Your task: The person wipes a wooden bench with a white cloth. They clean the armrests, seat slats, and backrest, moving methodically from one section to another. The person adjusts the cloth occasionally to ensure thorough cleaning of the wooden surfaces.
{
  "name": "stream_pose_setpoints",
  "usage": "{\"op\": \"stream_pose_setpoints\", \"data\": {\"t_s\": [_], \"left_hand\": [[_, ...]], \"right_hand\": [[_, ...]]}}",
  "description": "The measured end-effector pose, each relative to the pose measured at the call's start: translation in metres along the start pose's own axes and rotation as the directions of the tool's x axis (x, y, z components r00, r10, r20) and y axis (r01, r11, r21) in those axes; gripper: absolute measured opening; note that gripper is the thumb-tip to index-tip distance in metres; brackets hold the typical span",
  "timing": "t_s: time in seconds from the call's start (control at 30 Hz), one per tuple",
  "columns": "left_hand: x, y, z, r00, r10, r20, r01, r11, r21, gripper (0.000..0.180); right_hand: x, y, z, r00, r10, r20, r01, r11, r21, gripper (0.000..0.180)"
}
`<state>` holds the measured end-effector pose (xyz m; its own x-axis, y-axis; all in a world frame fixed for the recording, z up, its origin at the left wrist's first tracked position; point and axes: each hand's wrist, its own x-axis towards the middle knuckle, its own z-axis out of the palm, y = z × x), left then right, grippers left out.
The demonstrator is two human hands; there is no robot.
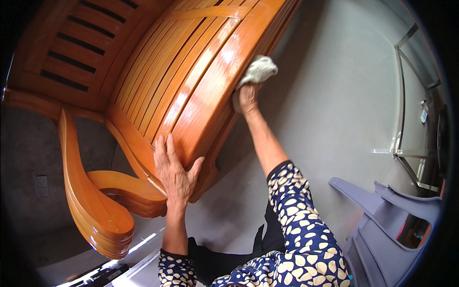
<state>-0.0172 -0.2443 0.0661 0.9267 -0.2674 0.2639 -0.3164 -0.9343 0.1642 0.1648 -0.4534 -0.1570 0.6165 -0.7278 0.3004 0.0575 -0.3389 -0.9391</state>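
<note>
Standing at far left: a dull grey wall [28,153] with a small rectangular plate [43,185] set into it.
Armrest: a thick, curved, glossy orange-brown wooden armrest [98,205], swelling toward its rounded lower end.
Backrest: a matching wooden panel [86,36] with dark slots, at upper left.
Settee: a varnished orange-brown wooden settee [196,115] running from lower middle to the upper edge; its seat is of long narrow slats, with a broad shiny board along the front.
Left hand: the bare left hand [174,174] rests palm down on the settee's near front corner, beside the armrest; its fingers [170,143] are spread, thumb well apart, with hold of nothing.
Right hand: the bare right hand [248,95] reaches to the settee's front edge, farther along than the left.
Cloth: a crumpled pale grey-white cloth [260,69] at the right hand, against the front edge; it covers the fingers there, so how far they close cannot be told.
Sleeves: navy fabric sleeves [311,220] with cream pebble-shaped spots.
Floor: a smooth grey floor [330,95] beyond the settee.
Chair: a grey-purple moulded plastic chair [377,239] at lower right.
Frame: a thin metal frame [402,95] at far right, above the chair.
</note>
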Motion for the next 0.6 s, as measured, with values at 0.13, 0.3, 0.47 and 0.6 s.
{"op": "stream_pose_setpoints", "data": {"t_s": [0.13, 0.3, 0.47, 0.6], "left_hand": [[0.012, -0.007, 0.015, 0.985, 0.011, 0.172, -0.042, 0.983, 0.181, 0.078], [0.012, -0.008, 0.017, 0.984, 0.002, 0.178, -0.047, 0.968, 0.248, 0.076], [0.015, -0.003, 0.014, 0.984, -0.008, 0.178, -0.034, 0.972, 0.232, 0.077], [0.016, -0.002, 0.014, 0.984, -0.006, 0.176, -0.034, 0.975, 0.221, 0.078]], "right_hand": [[0.072, 0.028, -0.029, 0.929, 0.318, 0.188, -0.354, 0.913, 0.204, 0.039], [0.068, 0.008, -0.030, 0.782, 0.622, 0.036, -0.622, 0.777, 0.096, 0.059], [-0.033, 0.003, -0.010, 0.777, 0.628, -0.035, -0.601, 0.757, 0.257, 0.050], [-0.151, -0.015, -0.014, 0.702, 0.698, 0.143, -0.704, 0.648, 0.290, 0.037]]}}
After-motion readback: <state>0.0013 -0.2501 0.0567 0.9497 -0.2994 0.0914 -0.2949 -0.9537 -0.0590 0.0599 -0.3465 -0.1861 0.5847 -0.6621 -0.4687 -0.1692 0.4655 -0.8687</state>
